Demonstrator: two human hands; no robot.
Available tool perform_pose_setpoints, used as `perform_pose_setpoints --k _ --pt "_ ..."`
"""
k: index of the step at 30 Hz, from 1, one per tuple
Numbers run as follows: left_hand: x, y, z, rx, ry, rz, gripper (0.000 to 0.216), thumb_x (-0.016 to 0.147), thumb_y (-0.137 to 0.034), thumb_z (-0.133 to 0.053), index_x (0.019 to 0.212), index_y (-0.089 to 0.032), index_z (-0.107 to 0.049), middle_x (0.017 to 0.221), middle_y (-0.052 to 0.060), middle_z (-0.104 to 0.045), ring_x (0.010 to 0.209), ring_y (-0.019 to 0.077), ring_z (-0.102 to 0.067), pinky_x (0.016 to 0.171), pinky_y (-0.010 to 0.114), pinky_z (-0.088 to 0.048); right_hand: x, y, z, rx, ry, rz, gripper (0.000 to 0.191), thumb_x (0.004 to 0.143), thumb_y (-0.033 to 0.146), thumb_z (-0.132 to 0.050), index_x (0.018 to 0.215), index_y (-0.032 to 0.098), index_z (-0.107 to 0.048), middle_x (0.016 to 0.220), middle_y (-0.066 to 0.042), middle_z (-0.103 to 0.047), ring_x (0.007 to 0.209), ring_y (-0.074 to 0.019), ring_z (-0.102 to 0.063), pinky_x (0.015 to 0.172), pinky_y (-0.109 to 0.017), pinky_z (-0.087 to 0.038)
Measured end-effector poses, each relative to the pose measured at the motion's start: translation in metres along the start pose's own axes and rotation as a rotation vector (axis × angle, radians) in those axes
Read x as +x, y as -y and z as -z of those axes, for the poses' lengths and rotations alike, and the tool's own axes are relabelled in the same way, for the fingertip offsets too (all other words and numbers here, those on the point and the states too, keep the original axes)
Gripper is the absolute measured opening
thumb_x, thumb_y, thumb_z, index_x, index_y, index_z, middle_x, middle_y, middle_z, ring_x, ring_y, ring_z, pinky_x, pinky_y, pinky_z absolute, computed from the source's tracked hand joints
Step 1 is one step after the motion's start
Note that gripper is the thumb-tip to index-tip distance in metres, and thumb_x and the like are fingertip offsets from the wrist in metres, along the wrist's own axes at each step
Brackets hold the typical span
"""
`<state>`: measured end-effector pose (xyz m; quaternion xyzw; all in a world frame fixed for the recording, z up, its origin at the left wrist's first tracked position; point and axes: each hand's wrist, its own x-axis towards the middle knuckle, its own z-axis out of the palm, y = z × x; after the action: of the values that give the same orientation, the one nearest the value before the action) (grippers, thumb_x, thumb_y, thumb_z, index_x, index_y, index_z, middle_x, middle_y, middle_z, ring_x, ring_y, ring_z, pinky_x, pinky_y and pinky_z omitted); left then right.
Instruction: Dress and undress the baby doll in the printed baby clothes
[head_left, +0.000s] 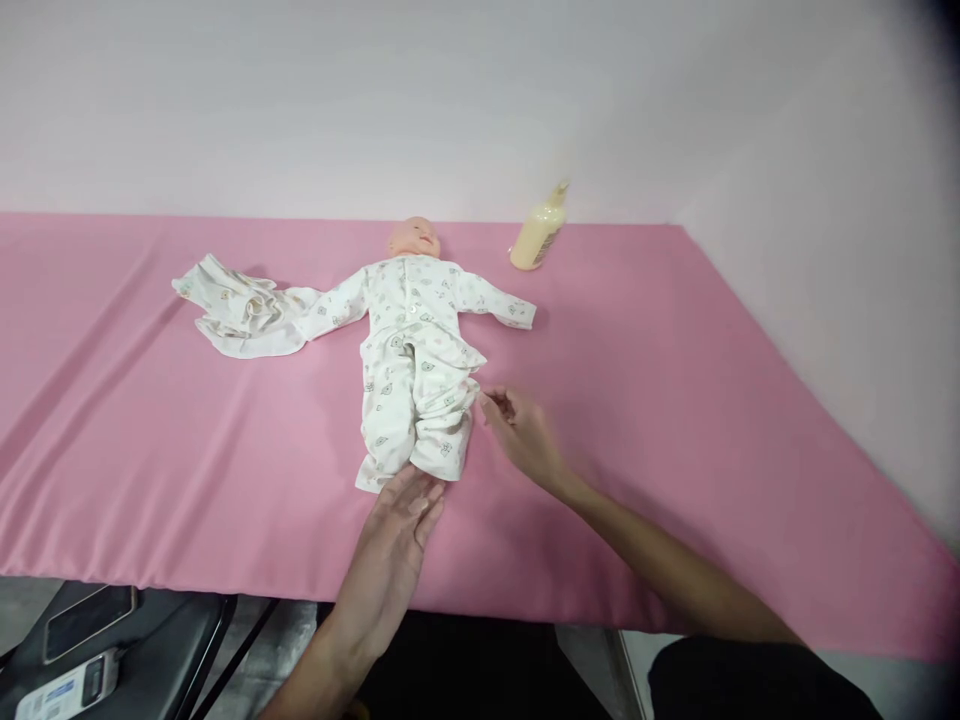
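Note:
A baby doll (417,238) lies on its back on the pink-covered table, its head toward the wall. It wears a white printed long-sleeved baby shirt (401,290) and matching baby pants (390,395). The pants are rumpled, and no feet show past the hems. My right hand (521,430) pinches the outer edge of the pants at the doll's right-of-picture leg. My left hand (401,520) is at the bottom of the pants, palm turned up, fingers stretched out and touching or just under the hems.
A pale yellow pump bottle (536,235) stands near the wall. White printed cloth (244,310) lies bunched beside the doll's left-of-picture sleeve. Below the table's front edge, a black chair (161,640) holds a phone (90,622) and a small white device (67,690).

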<state>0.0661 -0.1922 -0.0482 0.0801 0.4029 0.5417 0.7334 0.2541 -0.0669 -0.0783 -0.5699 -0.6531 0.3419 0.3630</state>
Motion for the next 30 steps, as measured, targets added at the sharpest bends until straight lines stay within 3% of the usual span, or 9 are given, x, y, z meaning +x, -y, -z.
perform_pose_setpoints --k 4,6,8,13,17,20,23,27,30 --pt "-0.010 -0.017 0.016 0.288 0.032 -0.059 0.036 0.090 -0.030 -0.070 0.126 -0.024 -0.067 0.141 0.009 -0.062 0.136 0.0273 -0.055 0.120 0.042 -0.039 -0.029 0.014 0.003 -0.131 0.092 0.323 0.016 0.094 0.040 -0.059 0.094 0.024 -0.061 0.097 -0.009 -0.067 0.092 -0.0247 -0.062 0.084 -0.042 -0.050" --pt "-0.006 -0.031 0.021 0.515 0.006 -0.159 0.032 0.091 -0.035 -0.068 0.122 -0.025 -0.068 0.135 0.009 -0.065 0.131 0.0279 -0.058 0.117 0.044 -0.042 -0.036 0.019 0.003 -0.171 0.142 0.371 0.014 0.094 0.039 -0.061 0.099 0.025 -0.062 0.105 -0.010 -0.068 0.101 -0.0264 -0.062 0.090 -0.044 -0.050" --pt "0.006 -0.051 0.024 0.768 -0.072 -0.318 0.031 0.092 -0.040 -0.066 0.120 -0.027 -0.066 0.129 0.008 -0.067 0.125 0.0275 -0.060 0.111 0.044 -0.045 -0.030 0.021 0.004 -0.169 0.087 0.362 0.015 0.096 0.039 -0.056 0.098 0.025 -0.062 0.102 -0.011 -0.067 0.100 -0.0266 -0.062 0.089 -0.044 -0.050" --pt "0.075 -0.117 0.013 1.342 -0.145 -0.700 0.042 0.091 -0.044 -0.061 0.128 -0.025 -0.061 0.141 0.011 -0.055 0.119 0.0286 -0.060 0.102 0.047 -0.050 0.030 0.018 0.012 -0.106 -0.092 0.273 0.023 0.098 0.043 -0.050 0.095 0.022 -0.060 0.101 -0.012 -0.066 0.093 -0.0256 -0.060 0.085 -0.042 -0.049" --pt "0.131 -0.155 -0.002 1.518 -0.105 -0.726 0.045 0.094 -0.043 -0.052 0.133 -0.021 -0.057 0.143 0.013 -0.053 0.122 0.0273 -0.058 0.099 0.042 -0.051 0.083 0.015 0.009 -0.102 -0.135 0.172 0.021 0.095 0.041 -0.054 0.093 0.020 -0.059 0.107 -0.011 -0.065 0.099 -0.0246 -0.059 0.089 -0.039 -0.047" --pt "0.149 -0.159 -0.008 1.603 -0.043 -0.718 0.036 0.097 -0.043 -0.047 0.117 -0.019 -0.065 0.121 0.010 -0.065 0.103 0.0235 -0.063 0.088 0.038 -0.052 0.110 0.016 0.001 -0.207 -0.086 0.193 0.018 0.090 0.034 -0.059 0.101 0.019 -0.061 0.114 -0.011 -0.064 0.105 -0.0251 -0.059 0.093 -0.040 -0.045" --pt "0.150 -0.145 -0.004 1.708 -0.039 -0.789 0.028 0.098 -0.036 -0.044 0.105 -0.019 -0.065 0.108 0.009 -0.066 0.090 0.0218 -0.062 0.080 0.037 -0.050 0.128 0.023 -0.003 -0.395 0.066 0.260 0.022 0.087 0.022 -0.059 0.108 0.019 -0.061 0.117 -0.011 -0.063 0.107 -0.0260 -0.059 0.092 -0.039 -0.045" --pt "0.147 -0.124 0.005 1.846 -0.085 -0.994 0.022 0.098 -0.023 -0.041 0.107 -0.020 -0.061 0.108 0.011 -0.062 0.098 0.0249 -0.060 0.079 0.038 -0.049 0.138 0.035 0.006 -0.630 0.273 0.319 0.038 0.082 0.011 -0.054 0.119 0.017 -0.059 0.119 -0.013 -0.062 0.105 -0.0274 -0.060 0.086 -0.036 -0.044" --pt "0.148 -0.122 0.009 1.874 -0.050 -1.080 0.020 0.097 -0.019 -0.040 0.105 -0.021 -0.059 0.107 0.012 -0.062 0.101 0.0265 -0.058 0.080 0.039 -0.049 0.137 0.035 0.015 -0.698 0.389 0.356 0.057 0.076 0.012 -0.060 0.132 0.017 -0.054 0.121 -0.015 -0.063 0.108 -0.0313 -0.060 0.084 -0.037 -0.044"
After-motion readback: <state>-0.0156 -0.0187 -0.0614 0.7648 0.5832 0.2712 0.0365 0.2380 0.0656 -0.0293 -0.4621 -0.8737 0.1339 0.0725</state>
